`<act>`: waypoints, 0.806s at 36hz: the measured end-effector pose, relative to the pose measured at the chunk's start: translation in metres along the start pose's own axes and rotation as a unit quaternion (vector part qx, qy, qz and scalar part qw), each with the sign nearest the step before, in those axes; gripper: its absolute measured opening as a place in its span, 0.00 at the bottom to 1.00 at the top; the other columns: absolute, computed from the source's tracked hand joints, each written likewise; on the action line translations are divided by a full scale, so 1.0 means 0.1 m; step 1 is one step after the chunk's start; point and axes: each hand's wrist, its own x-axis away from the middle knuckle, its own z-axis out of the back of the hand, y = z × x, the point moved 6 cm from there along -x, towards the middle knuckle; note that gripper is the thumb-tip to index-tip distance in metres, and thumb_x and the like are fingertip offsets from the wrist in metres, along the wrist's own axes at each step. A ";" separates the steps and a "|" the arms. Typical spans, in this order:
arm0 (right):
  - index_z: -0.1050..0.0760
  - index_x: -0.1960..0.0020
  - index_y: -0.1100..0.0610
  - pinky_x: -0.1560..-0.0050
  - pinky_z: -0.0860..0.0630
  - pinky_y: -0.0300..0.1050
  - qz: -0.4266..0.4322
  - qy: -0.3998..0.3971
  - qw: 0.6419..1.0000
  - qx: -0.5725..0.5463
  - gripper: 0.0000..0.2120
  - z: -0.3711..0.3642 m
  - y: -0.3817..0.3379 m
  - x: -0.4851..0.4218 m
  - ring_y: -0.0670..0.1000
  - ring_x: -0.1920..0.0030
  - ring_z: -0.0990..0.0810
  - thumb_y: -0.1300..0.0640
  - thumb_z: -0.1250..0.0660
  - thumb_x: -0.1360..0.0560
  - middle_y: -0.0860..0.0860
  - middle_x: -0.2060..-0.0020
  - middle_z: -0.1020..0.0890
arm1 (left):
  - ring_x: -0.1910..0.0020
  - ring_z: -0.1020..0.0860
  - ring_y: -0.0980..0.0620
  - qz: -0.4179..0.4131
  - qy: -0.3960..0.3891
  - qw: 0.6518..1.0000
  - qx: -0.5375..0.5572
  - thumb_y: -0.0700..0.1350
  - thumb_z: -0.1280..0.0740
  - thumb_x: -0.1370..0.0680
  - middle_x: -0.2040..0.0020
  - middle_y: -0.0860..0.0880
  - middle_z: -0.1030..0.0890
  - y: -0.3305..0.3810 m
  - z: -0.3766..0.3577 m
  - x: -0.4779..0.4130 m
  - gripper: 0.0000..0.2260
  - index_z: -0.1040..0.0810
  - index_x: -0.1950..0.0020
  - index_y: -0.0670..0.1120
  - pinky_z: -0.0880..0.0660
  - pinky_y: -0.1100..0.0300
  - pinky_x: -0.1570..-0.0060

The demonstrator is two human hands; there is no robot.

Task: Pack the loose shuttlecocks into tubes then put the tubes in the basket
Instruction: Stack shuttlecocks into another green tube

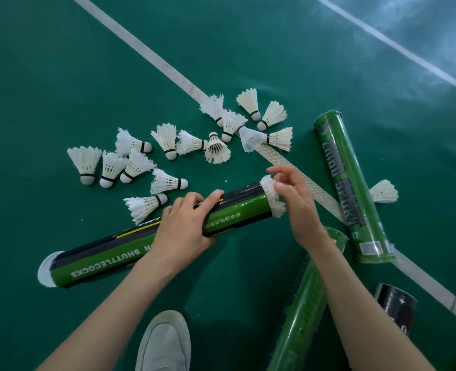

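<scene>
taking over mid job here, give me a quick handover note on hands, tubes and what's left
Left hand grips the tube at mid-length.
Right hand holds a shuttlecock half in the tube's open end.
Many loose shuttlecocks lie on the floor; two more tubes lie to the right, contents hidden.
Left: pack the rest, then put the tubes in the basket, which is not in view.

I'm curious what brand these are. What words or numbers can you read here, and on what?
"SHUTTLECOCKS": held tube, upside down; letters before it hidden under the left hand.
"SPORT": right tube; the word above it is unclear.
Chinese characters, held tube: too blurred to read.
Barcode label, right tube: too small.
Black tube: only a small mark, unreadable.
</scene>
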 end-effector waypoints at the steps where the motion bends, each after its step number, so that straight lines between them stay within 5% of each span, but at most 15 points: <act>1: 0.24 0.44 0.50 0.49 0.29 0.43 -0.002 0.031 0.999 -0.011 0.12 0.05 0.02 0.00 0.50 0.54 0.26 0.55 0.42 0.24 0.51 0.55 0.26 | 0.40 0.33 0.48 0.000 0.003 1.000 0.002 0.52 0.30 0.29 0.37 0.50 0.32 0.01 0.00 0.01 0.37 0.46 0.25 0.60 0.36 0.54 0.38; 3: 0.27 0.36 0.44 0.34 0.34 0.44 -0.021 0.076 0.997 -0.004 0.17 0.12 0.04 0.02 0.45 0.37 0.28 0.48 0.48 0.20 0.47 0.40 0.25 | 0.41 0.32 0.47 -0.002 0.009 1.000 0.001 0.52 0.30 0.29 0.38 0.50 0.32 0.05 0.00 0.01 0.37 0.45 0.25 0.60 0.35 0.53 0.39; 6: 0.35 0.29 0.43 0.27 0.42 0.46 -0.043 0.068 0.997 -0.003 0.22 0.12 0.05 0.06 0.39 0.28 0.38 0.44 0.58 0.17 0.41 0.28 0.33 | 0.41 0.32 0.47 -0.003 0.016 1.000 -0.012 0.52 0.30 0.29 0.38 0.50 0.32 0.09 -0.01 0.02 0.37 0.45 0.25 0.60 0.35 0.53 0.40; 13: 0.37 0.25 0.49 0.25 0.43 0.45 -0.056 0.112 0.991 -0.046 0.26 0.06 0.14 0.25 0.43 0.27 0.36 0.41 0.57 0.18 0.47 0.27 0.33 | 0.42 0.31 0.46 -0.008 0.037 0.999 -0.024 0.51 0.29 0.30 0.40 0.49 0.30 0.26 -0.03 -0.05 0.37 0.43 0.25 0.59 0.34 0.51 0.42; 19: 0.35 0.31 0.32 0.26 0.39 0.56 -0.063 0.082 0.992 -0.071 0.28 0.09 0.19 0.32 0.48 0.28 0.34 0.27 0.49 0.28 0.48 0.28 0.31 | 0.40 0.32 0.46 -0.045 0.034 0.997 -0.046 0.52 0.30 0.29 0.39 0.48 0.32 0.50 -0.06 -0.14 0.37 0.44 0.24 0.58 0.36 0.51 0.43; 29: 0.37 0.27 0.44 0.27 0.38 0.55 -0.064 0.113 0.991 -0.018 0.34 0.49 0.35 0.35 0.46 0.29 0.33 0.28 0.52 0.27 0.47 0.30 0.30 | 0.40 0.33 0.47 -0.055 0.000 0.995 -0.085 0.54 0.31 0.29 0.38 0.49 0.33 0.86 -0.21 -0.33 0.37 0.47 0.24 0.60 0.36 0.53 0.43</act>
